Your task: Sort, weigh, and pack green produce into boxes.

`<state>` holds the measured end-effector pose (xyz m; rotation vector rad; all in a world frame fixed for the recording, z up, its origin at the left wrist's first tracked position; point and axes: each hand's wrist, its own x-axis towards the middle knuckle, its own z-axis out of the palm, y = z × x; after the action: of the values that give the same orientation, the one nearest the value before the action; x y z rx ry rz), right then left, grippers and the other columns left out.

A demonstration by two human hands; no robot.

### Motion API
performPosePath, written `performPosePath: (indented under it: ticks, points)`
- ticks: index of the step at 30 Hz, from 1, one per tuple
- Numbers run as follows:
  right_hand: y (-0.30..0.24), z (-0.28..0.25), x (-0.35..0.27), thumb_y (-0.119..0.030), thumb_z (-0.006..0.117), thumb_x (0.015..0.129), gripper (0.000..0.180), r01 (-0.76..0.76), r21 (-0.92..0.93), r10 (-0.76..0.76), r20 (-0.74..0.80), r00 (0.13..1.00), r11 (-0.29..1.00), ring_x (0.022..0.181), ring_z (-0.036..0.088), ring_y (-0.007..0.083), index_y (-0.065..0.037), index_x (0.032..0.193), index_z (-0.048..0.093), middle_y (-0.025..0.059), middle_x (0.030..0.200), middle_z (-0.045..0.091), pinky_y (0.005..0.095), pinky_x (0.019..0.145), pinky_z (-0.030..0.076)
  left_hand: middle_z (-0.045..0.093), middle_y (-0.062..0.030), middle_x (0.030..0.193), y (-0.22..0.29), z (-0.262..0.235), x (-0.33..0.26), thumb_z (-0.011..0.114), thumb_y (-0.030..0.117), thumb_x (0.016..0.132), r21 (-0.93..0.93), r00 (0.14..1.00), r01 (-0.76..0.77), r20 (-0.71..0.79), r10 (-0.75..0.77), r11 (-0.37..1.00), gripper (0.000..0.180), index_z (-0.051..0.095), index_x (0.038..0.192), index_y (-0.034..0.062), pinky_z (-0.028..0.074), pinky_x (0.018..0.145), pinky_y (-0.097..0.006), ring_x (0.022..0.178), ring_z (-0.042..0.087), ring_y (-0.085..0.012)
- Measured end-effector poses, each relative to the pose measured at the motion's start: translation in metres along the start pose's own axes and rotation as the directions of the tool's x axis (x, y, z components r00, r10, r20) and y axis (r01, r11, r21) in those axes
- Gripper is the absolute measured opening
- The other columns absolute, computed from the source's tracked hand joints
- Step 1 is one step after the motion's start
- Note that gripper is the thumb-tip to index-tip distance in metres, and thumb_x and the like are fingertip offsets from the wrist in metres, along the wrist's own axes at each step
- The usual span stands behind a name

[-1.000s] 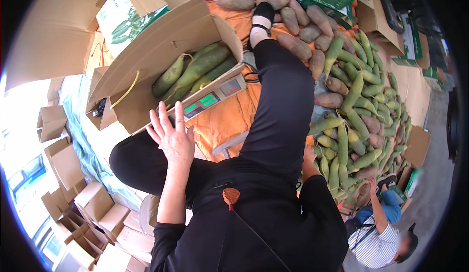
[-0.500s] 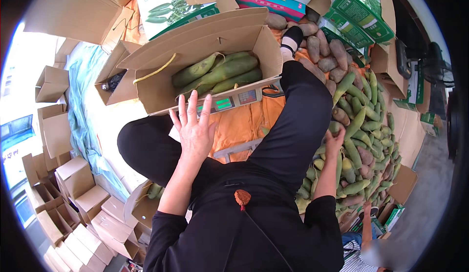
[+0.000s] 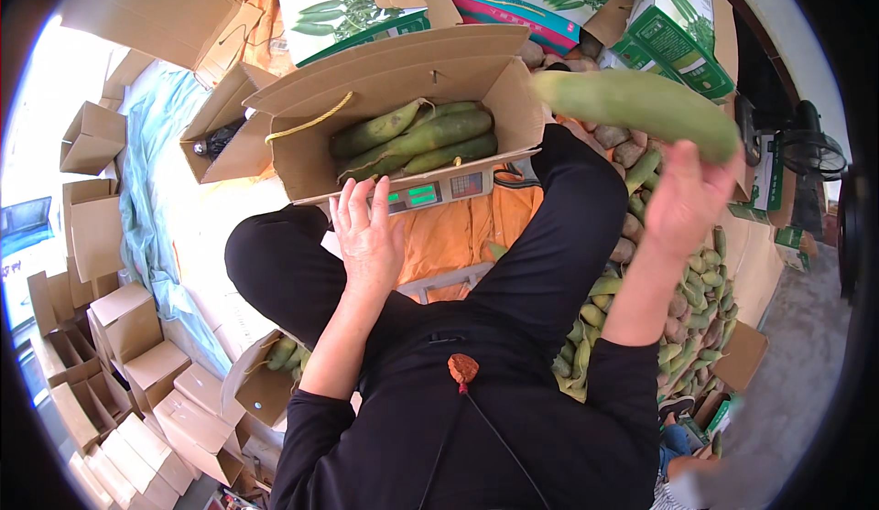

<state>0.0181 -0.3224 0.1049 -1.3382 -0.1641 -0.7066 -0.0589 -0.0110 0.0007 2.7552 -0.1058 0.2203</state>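
Person seated on floor, legs apart; right hand (image 3: 685,200) raised, fingers clamped round long green gourd (image 3: 634,104), gourd in air just right of open cardboard box (image 3: 403,98). Box sits on weighing scale (image 3: 438,191) with green display, several green gourds (image 3: 417,136) inside, yellow cord handle on flap. Left hand (image 3: 368,233) open, fingers spread flat, holding nothing, just before scale. Heap of gourds (image 3: 682,299) on right; empty folded cartons (image 3: 119,327) on left

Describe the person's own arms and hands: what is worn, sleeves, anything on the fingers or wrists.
Both arms wear black long sleeves pushed up to about the elbow, leaving the forearms bare. The left hand and right hand are bare, without gloves. No ring, watch or bracelet can be seen from this view.
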Motion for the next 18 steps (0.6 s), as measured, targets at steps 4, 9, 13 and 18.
performPosePath:
  ticks: [4,9,13,18]
  points:
    - [0.032,0.077,-0.028,0.011,0.068,0.075,0.05,-0.292,0.223,0.277,0.095,0.956,0.93,0.098,0.058,0.0165,-0.003,0.117,0.046,0.0072,0.108,0.057,0.0304,0.087,0.05,0.044,-0.0137,0.124,-0.001,0.001,-0.001,0.074,0.007,0.067,0.044,1.0,-0.014,-0.018,0.015,0.999,0.065,0.049,0.127,0.005,0.029,0.106,-0.053,0.124,0.039,-0.0368]
    - [0.083,0.121,-0.064,-0.001,0.07,0.078,0.045,-0.589,-0.039,0.557,0.383,0.737,0.807,0.101,0.054,0.0151,-0.005,0.117,0.048,0.006,0.115,0.052,0.0289,0.088,0.046,0.044,-0.0138,0.124,0.002,0.0,0.001,0.074,0.008,0.068,0.04,1.0,-0.025,-0.01,0.025,0.999,0.066,0.048,0.128,0.0054,0.029,0.106,-0.054,0.124,0.039,-0.0367]
    - [0.082,0.093,-0.06,-0.011,0.068,0.079,0.028,-0.442,-0.379,0.567,0.343,0.749,0.813,0.101,0.056,0.0156,-0.005,0.106,0.061,0.0024,0.108,0.06,0.0315,0.085,0.044,0.044,-0.0143,0.124,-0.002,0.001,0.0,0.074,0.009,0.068,0.04,0.999,-0.033,0.002,0.033,0.999,0.067,0.048,0.129,0.0051,0.03,0.106,-0.052,0.125,0.038,-0.0373]
    - [0.05,0.037,-0.03,-0.003,0.061,0.087,0.02,-0.455,-0.247,0.511,0.267,0.817,0.856,0.095,0.057,0.0091,-0.002,0.107,0.061,0.0027,0.101,0.063,0.024,0.087,0.044,0.044,-0.015,0.126,-0.002,0.005,-0.002,0.075,0.009,0.067,0.095,0.999,-0.04,0.004,0.04,0.995,0.073,0.045,0.133,0.0048,0.029,0.107,-0.049,0.125,0.037,-0.0381]
